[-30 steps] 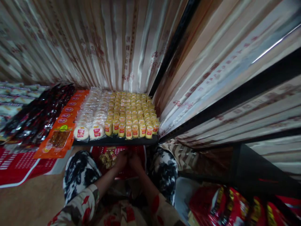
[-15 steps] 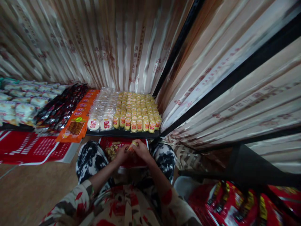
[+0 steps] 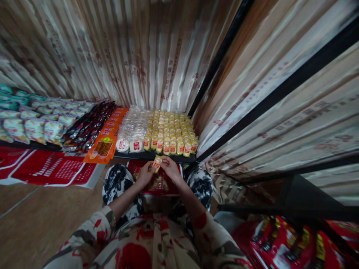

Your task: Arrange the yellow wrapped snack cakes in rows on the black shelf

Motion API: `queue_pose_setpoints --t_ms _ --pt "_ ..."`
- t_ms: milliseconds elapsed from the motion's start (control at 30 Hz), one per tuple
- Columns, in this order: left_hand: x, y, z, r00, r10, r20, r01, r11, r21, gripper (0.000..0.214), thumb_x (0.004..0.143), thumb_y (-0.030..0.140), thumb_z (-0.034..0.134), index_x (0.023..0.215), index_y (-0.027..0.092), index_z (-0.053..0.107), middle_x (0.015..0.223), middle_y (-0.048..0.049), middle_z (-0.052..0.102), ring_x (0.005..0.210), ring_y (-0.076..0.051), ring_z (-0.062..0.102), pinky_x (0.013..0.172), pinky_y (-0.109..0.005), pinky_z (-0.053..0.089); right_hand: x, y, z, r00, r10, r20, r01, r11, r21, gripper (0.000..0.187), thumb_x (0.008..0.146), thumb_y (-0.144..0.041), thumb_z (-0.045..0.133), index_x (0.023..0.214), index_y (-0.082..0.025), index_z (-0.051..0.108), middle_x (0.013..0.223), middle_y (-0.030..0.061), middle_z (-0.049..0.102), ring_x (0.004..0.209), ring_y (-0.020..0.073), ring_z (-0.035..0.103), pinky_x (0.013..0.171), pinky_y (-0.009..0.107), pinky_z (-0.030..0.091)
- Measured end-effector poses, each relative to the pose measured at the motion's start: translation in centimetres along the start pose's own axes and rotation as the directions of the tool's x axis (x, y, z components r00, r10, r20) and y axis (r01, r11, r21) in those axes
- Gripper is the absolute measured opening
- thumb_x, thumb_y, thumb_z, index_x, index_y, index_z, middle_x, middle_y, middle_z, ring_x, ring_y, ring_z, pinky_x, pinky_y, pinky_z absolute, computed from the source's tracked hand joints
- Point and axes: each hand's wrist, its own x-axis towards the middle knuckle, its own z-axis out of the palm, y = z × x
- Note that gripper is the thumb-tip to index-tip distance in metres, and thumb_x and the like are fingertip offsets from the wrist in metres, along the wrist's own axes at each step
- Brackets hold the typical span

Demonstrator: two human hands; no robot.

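Observation:
Between my two hands is a small yellow wrapped snack with a red and white label. My left hand grips its left edge, and my right hand pinches its right side. Below them, a red bag between my knees has more small yellow packets on it. Just beyond my hands, rows of matching yellow snacks stand at the front of a low black shelf.
Left of the yellow rows are round white packaged cakes, an orange snack pouch, dark packets and white packets. A red printed bag lies on the floor. Black frame bars cross pleated curtains. Red bags sit lower right.
Both hands have risen slightly toward the shelf edge with the yellow snack, whose label now faces up. The view has shifted, so the shelf goods appear farther right.

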Motion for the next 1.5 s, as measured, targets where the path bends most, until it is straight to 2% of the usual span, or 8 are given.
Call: queue_pose_setpoints --t_ms 233,433,533,633,833,1033,1267,1500 --pt "0.2 0.6 0.6 1.0 -0.019 0.01 0.02 0.998 -0.062 0.028 0.077 0.034 0.052 0.096 0.014 0.056 0.086 -0.0058 0.066 0.073 -0.014 0.061 0.069 -0.026 0.048 -0.2 0.4 0.0 0.999 -0.004 -0.045 0.003 1.0 -0.018 0.036 0.068 -0.027 0.059 0.103 -0.018 0.055 0.083 0.0021 0.066 0.075 0.0136 0.063 0.074 0.028 0.049" --pt "0.3 2.4 1.2 1.0 0.011 0.005 -0.011 0.999 -0.033 0.023 0.08 0.028 0.049 0.098 0.015 0.056 0.093 -0.0056 0.066 0.083 -0.015 0.061 0.078 -0.027 0.048 -0.5 1.4 0.0 0.997 -0.061 -0.039 0.061 0.998 0.015 0.026 0.07 -0.033 0.058 0.092 -0.018 0.058 0.088 0.0047 0.068 0.078 0.0155 0.063 0.078 0.03 0.049" --pt "0.8 3.2 0.9 0.998 0.054 -0.028 -0.052 0.995 0.082 0.028 0.078 0.019 0.048 0.105 0.014 0.055 0.105 -0.0087 0.061 0.09 -0.015 0.059 0.085 -0.029 0.047 -0.1 0.9 -0.5 0.986 -0.086 -0.144 0.086 0.996 -0.009 0.029 0.07 -0.034 0.056 0.095 -0.018 0.056 0.09 0.0048 0.067 0.08 0.0159 0.062 0.078 0.029 0.049" --pt "1.7 3.5 0.3 0.983 0.12 -0.136 -0.08 0.961 0.265 0.028 0.078 0.016 0.045 0.104 0.014 0.056 0.106 -0.0097 0.057 0.092 -0.017 0.057 0.089 -0.033 0.045 0.3 0.3 -1.1 0.975 -0.112 -0.192 0.098 0.992 -0.079 0.03 0.071 -0.037 0.053 0.094 -0.017 0.055 0.088 0.0043 0.066 0.079 0.016 0.062 0.075 0.028 0.049" --pt "4.1 3.3 -0.9 0.906 0.368 -0.211 -0.203 0.814 0.545 0.031 0.08 0.013 0.04 0.107 0.017 0.057 0.118 -0.0101 0.049 0.115 -0.023 0.042 0.101 -0.04 0.036 0.4 1.2 -0.8 0.978 -0.065 -0.2 0.023 0.978 -0.205 0.034 0.071 -0.04 0.054 0.096 -0.018 0.055 0.084 0.0024 0.064 0.077 0.0161 0.061 0.074 0.029 0.05" --pt "6.2 2.7 -1.2 0.914 0.365 -0.176 -0.181 0.756 0.629 0.041 0.08 0.01 0.038 0.119 0.014 0.05 0.128 -0.0137 0.041 0.12 -0.025 0.037 0.1 -0.04 0.037 0.6 1.6 0.3 0.986 -0.067 -0.152 0.048 0.992 -0.121 0.027 0.072 -0.038 0.055 0.092 -0.02 0.055 0.082 0.0028 0.066 0.075 0.016 0.063 0.071 0.029 0.051" --pt "6.7 1.2 -0.8 0.908 0.395 -0.143 -0.207 0.716 0.667 0.051 0.075 0.008 0.041 0.126 0.014 0.044 0.133 -0.0133 0.037 0.126 -0.026 0.031 0.104 -0.041 0.032 0.6 1.3 0.8 0.987 -0.06 -0.147 0.044 0.993 -0.11 0.024 0.072 -0.034 0.055 0.09 -0.02 0.056 0.081 0.003 0.068 0.074 0.0165 0.063 0.07 0.029 0.052" --pt "6.7 1.3 -1.1 0.906 0.414 -0.089 -0.26 0.71 0.654 0.052 0.076 0.008 0.04 0.128 0.011 0.043 0.134 -0.0161 0.037 0.126 -0.028 0.03 0.106 -0.044 0.028 0.5 1.4 1.2 0.989 -0.074 -0.131 0.056 0.989 -0.138 0.022 0.072 -0.034 0.054 0.089 -0.021 0.057 0.084 0.0022 0.068 0.075 0.0166 0.064 0.072 0.029 0.051"
